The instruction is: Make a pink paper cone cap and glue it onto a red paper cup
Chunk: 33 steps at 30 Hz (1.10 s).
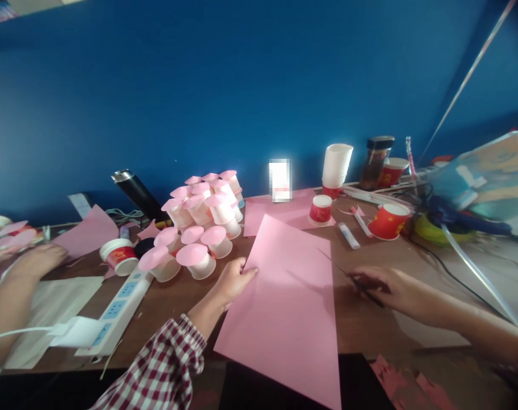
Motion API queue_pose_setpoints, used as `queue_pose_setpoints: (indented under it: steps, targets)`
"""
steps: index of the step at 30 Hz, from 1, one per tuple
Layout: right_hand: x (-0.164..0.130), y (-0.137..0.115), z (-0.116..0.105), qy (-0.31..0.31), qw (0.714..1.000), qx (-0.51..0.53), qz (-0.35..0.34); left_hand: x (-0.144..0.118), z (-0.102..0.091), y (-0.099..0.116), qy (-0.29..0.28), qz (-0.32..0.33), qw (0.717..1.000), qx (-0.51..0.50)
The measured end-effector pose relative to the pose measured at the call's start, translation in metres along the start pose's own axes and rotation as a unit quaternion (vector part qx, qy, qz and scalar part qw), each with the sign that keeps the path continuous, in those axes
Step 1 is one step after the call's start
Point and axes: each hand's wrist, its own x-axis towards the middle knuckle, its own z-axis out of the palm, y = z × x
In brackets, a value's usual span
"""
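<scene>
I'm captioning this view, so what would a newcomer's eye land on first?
First, the big pink sheet in the middle foreground, its left edge held by the left hand; to its right, the right hand holds a dark slim tool. Then the cluster of white cups with pink tops, left of centre. Behind everything rises a vivid blue wall.

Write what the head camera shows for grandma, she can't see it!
A person's left hand holds a large pink sheet while the right hand holds a thin dark tool at its edge. Behind, white cups with pink tops stand on a brown table before a blue wall.
</scene>
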Motion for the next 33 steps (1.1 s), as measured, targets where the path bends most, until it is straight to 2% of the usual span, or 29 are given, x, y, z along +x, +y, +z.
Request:
queue_pose_setpoints:
  steps: [8,13,19,27,33]
  targets:
    - [-0.003,0.007,0.0,0.029,0.999,-0.028,-0.002,0.002,-0.002,-0.007,-0.039,-0.018,0.991,-0.128]
    - [-0.001,0.0,0.003,0.029,0.999,-0.014,0.001,-0.001,-0.001,-0.006,-0.045,-0.03,0.984,-0.169]
    - [0.002,-0.009,0.002,0.022,1.0,0.006,0.018,0.0,-0.001,-0.004,-0.089,-0.052,0.982,-0.155]
    - [-0.001,-0.003,0.003,0.003,1.0,0.011,0.021,0.003,0.0,-0.002,-0.094,-0.035,0.981,-0.168]
    - [-0.003,-0.004,-0.003,0.015,0.999,-0.004,0.032,0.003,-0.001,0.0,-0.08,-0.03,0.982,-0.167]
